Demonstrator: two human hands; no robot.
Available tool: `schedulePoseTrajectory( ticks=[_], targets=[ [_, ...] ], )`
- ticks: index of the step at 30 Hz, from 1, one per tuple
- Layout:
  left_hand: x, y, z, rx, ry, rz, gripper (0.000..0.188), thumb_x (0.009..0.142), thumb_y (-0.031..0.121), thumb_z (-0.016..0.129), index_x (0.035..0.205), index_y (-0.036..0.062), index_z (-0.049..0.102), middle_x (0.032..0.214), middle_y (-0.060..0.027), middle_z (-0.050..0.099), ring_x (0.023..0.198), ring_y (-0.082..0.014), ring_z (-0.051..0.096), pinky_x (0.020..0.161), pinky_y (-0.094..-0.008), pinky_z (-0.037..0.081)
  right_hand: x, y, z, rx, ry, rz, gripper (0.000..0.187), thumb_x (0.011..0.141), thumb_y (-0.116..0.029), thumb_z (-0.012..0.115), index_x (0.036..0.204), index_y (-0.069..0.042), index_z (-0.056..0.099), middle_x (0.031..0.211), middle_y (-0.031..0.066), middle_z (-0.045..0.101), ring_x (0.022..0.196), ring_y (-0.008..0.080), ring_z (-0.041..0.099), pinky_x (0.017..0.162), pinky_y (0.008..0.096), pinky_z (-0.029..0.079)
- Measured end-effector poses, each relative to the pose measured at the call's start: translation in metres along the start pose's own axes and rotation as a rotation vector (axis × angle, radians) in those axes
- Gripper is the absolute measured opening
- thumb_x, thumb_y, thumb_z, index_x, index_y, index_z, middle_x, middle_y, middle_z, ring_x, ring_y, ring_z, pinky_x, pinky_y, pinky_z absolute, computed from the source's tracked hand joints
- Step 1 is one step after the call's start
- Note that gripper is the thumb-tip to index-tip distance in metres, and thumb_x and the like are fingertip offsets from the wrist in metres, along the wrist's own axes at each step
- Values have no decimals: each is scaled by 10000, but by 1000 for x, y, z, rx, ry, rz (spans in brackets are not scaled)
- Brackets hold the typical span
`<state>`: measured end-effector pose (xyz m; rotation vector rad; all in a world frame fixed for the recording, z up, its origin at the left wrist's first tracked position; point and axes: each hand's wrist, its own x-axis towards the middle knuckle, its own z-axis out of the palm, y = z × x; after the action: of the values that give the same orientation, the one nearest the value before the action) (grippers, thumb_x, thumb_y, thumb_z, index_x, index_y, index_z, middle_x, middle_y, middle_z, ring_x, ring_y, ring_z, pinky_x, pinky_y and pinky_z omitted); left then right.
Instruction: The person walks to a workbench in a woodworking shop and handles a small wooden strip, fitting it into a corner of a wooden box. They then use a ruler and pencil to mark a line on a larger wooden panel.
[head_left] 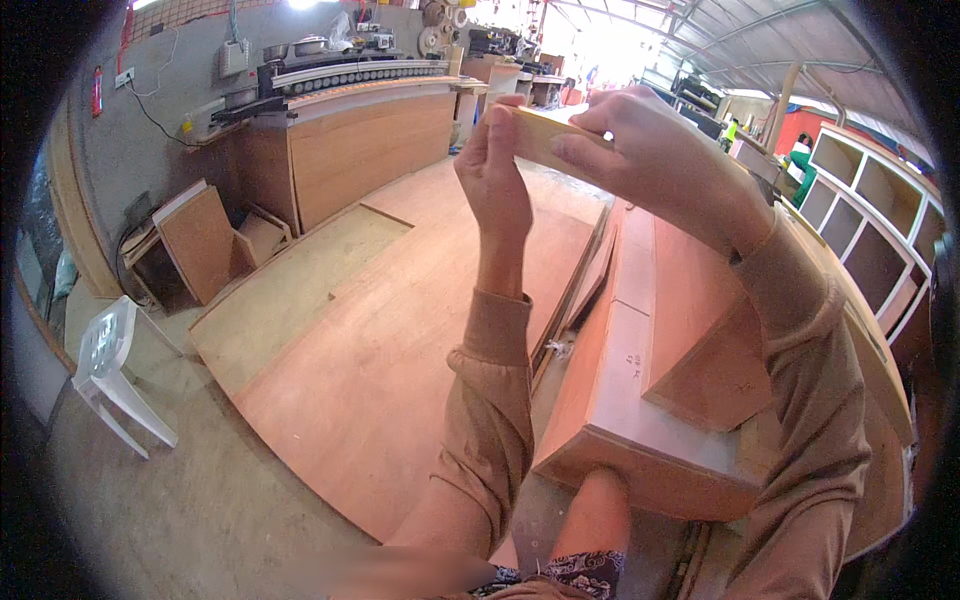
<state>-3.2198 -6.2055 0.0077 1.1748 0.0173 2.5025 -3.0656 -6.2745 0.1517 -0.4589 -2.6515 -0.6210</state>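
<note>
- Yellow strip (541,131): held up between left hand (493,160) and right hand (640,145), fingers of both closed on it.
- Plywood sheet (400,325): flat, below.
- White chair (107,337): on grey floor (180,510), left.
- Shelf unit (880,203): right.

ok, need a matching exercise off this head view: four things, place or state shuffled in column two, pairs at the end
Column one
1. Yellowish strip
2. Plastic stool
3. Large plywood sheet
4. Shelf unit

Column two
A. Lying flat, left of the box-like wooden piece
B. Far right, with white-edged compartments
C. Held up between the left hand and the right hand
D. White, standing at the far left

Pairs: 1-C, 2-D, 3-A, 4-B
</note>
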Motion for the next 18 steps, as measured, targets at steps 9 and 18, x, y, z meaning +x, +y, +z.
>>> schedulePoseTrajectory(
  ticks=[9,18],
  targets=[
    [6,-2,-33,-329,-223,-157,605,1200,427,418,1574,-40,514,1477,-166,653,1370,-280,604,1209,-417,431,5,20,28,-365,110,-336,265,1022,-309,692,1100,-78,798,794,127,745,725,311,764,706,479,633],
    [-3,22,-9,186,112,-163,614,1188,465,437,1661,73,419,1329,-137,695,1212,-298,686,1103,-483,550,-2,-9,27,91,7,340,286,1038,-302,625,1103,-117,834,1141,106,718,1110,299,665,904,497,561]
  ],
)
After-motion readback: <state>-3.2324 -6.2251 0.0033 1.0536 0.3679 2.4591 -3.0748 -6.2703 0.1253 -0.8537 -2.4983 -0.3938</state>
